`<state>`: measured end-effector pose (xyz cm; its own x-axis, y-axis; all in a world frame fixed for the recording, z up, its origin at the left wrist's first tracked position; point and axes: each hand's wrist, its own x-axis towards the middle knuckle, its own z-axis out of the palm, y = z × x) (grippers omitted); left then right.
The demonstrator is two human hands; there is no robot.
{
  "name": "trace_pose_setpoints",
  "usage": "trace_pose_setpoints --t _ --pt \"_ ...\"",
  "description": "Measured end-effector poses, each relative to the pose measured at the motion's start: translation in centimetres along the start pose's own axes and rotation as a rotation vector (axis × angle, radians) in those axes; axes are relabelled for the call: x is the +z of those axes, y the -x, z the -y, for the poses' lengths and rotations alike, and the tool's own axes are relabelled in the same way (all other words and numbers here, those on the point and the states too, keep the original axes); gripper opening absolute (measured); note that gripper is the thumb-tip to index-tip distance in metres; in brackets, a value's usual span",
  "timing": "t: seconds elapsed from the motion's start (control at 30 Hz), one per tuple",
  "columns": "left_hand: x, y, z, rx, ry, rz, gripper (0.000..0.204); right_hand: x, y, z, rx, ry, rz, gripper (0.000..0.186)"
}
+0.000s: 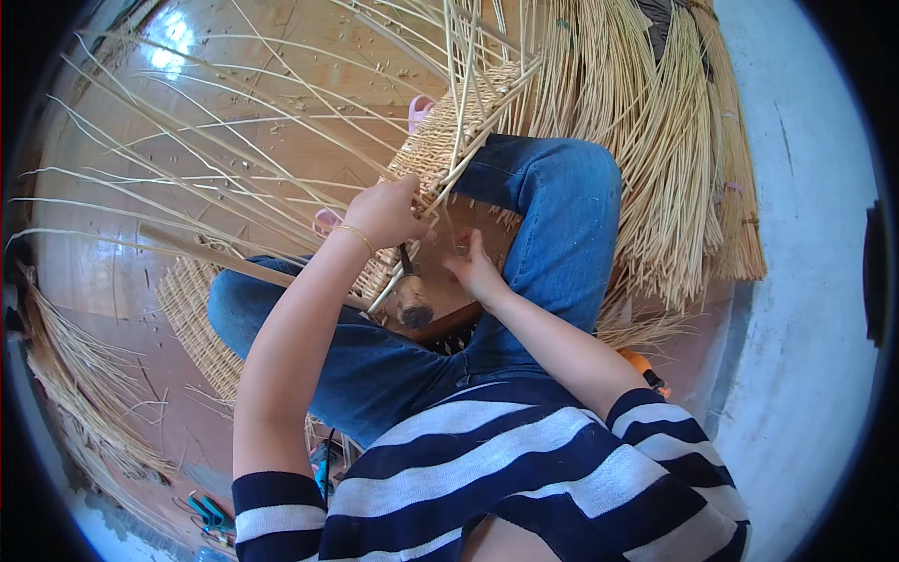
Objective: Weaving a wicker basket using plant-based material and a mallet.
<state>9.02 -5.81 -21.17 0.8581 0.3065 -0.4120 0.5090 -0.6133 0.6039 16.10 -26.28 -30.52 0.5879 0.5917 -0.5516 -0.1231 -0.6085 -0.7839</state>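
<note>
My left hand (384,214) is closed on the edge of a partly woven straw-coloured basket (449,112), from which long loose reeds fan out to the upper left. My right hand (473,267) is lower and to the right, between my knees, its fingers pinched on a thin reed (448,227) hanging from the weave. A tool with a dark shaft and a short wooden handle (414,298) pokes out of the weave below my left hand; its tip is hidden.
Large reed bundles (670,140) lie at the upper right; more straw (89,375) lies at the left. A second woven piece (197,318) is beside my left leg. Pink slippers (420,114) show behind the basket. An orange-black tool (646,370) and green-handled tool (211,515) lie nearby.
</note>
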Motion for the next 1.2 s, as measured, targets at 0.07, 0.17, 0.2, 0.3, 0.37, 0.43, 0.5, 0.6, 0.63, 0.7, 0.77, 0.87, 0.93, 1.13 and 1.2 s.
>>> trace_pose_setpoints --t 0.07,0.17,0.2,0.3,0.37,0.43,0.5,0.6,0.63,0.7,0.77,0.87,0.93,1.13,1.2 --pt "-0.6 0.3 -0.1 -0.059 -0.008 0.034 0.054 0.7 0.0 -0.4 -0.125 0.119 -0.013 0.041" --pt "-1.0 0.6 0.7 -0.049 0.030 0.056 0.057 0.0 1.3 -0.1 -0.012 -0.191 0.200 0.035" --pt "-1.0 0.5 0.9 -0.050 0.013 0.055 0.057 -1.1 1.1 -0.4 -0.003 -0.130 0.188 0.029" --pt "-1.0 0.5 1.1 -0.069 0.043 0.091 0.058 -2.8 0.8 -0.8 -0.119 -0.247 0.021 0.017" --pt "-1.1 0.4 1.3 -0.086 0.048 0.089 0.058 -3.1 0.5 0.6 -0.172 -0.127 0.057 0.018" --pt "-1.5 0.8 1.0 -0.104 0.046 0.092 0.058 -4.5 1.1 3.2 -0.069 -0.299 0.161 0.019" --pt "-1.8 1.0 0.5 -0.117 0.044 0.097 0.058 -5.0 0.9 4.2 -0.013 -0.566 0.189 0.022" --pt "-1.7 0.9 0.4 -0.117 0.057 0.093 0.058 -3.3 1.4 5.0 0.026 -0.675 0.124 0.022" --pt "-1.8 0.9 0.7 -0.123 0.075 0.087 0.058 -2.8 1.4 5.1 -0.025 -0.611 0.040 0.021" --pt "-1.9 0.6 0.7 -0.127 0.090 0.078 0.058 -1.7 1.6 5.6 -0.079 -0.548 -0.045 0.019" --pt "-1.7 0.3 0.5 -0.162 0.028 0.043 0.059 -0.5 2.0 6.1 -0.052 -0.632 -0.175 0.020" --pt "-1.4 0.2 1.5 -0.124 0.072 0.087 0.061 -0.8 2.5 8.7 -0.059 -0.661 -0.003 0.022" --pt "-1.2 0.1 0.8 -0.112 0.048 0.067 0.062 -2.0 0.9 9.2 -0.054 -0.518 0.233 0.055" --pt "-0.8 0.2 -0.8 -0.117 -0.016 0.067 0.058 -1.9 -2.8 9.6 -0.282 -0.144 0.207 0.075" --pt "-0.7 0.2 -0.8 -0.134 -0.009 0.059 0.058 -2.7 -3.3 10.2 -0.117 -0.132 0.278 0.085"
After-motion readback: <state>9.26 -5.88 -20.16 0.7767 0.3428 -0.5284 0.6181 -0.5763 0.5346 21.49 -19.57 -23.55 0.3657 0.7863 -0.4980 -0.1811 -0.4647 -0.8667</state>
